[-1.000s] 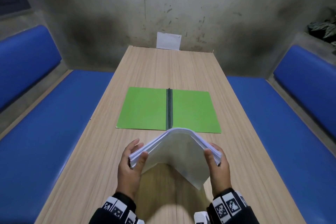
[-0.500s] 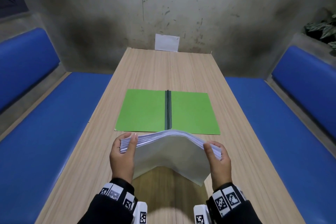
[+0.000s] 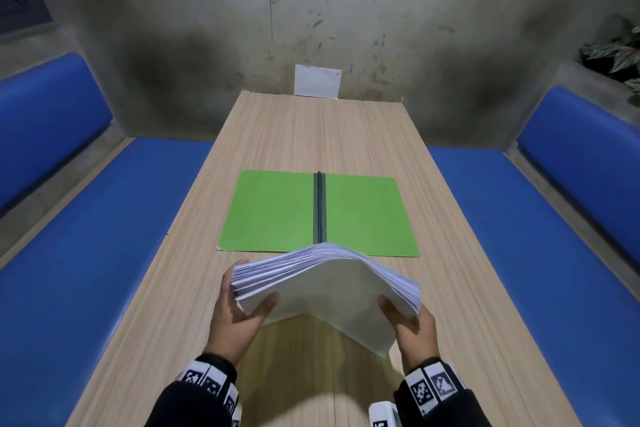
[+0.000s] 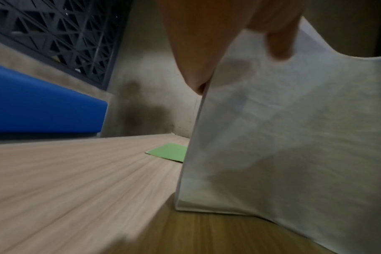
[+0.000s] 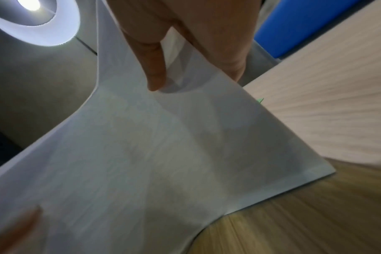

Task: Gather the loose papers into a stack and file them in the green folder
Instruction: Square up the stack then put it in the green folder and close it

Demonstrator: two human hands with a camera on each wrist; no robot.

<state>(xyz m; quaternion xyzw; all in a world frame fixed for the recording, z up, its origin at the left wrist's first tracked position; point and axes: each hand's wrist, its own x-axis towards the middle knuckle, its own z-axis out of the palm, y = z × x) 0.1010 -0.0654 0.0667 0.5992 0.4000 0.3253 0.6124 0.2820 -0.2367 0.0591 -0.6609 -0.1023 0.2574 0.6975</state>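
A thick stack of white papers (image 3: 329, 288) is held above the near part of the wooden table (image 3: 311, 135), bowed upward in the middle. My left hand (image 3: 239, 305) grips its left edge, thumb on the near face. My right hand (image 3: 412, 322) grips its right edge the same way. The left edge is fanned. The stack (image 4: 294, 137) fills the left wrist view, and the same stack (image 5: 163, 154) fills the right wrist view. The green folder (image 3: 277, 215) lies open and flat just beyond the papers, dark spine in the middle; its near edge is partly hidden by the stack.
Blue benches (image 3: 86, 253) run along both sides of the table, the right bench (image 3: 554, 253) as close as the left. A small white card (image 3: 317, 81) leans on the grey wall at the table's far end. A plant (image 3: 616, 52) sits at the far right.
The stack's arch has flattened as my hands moved apart. My left hand shifted its grip lower on the left edge, which is now fanned out.
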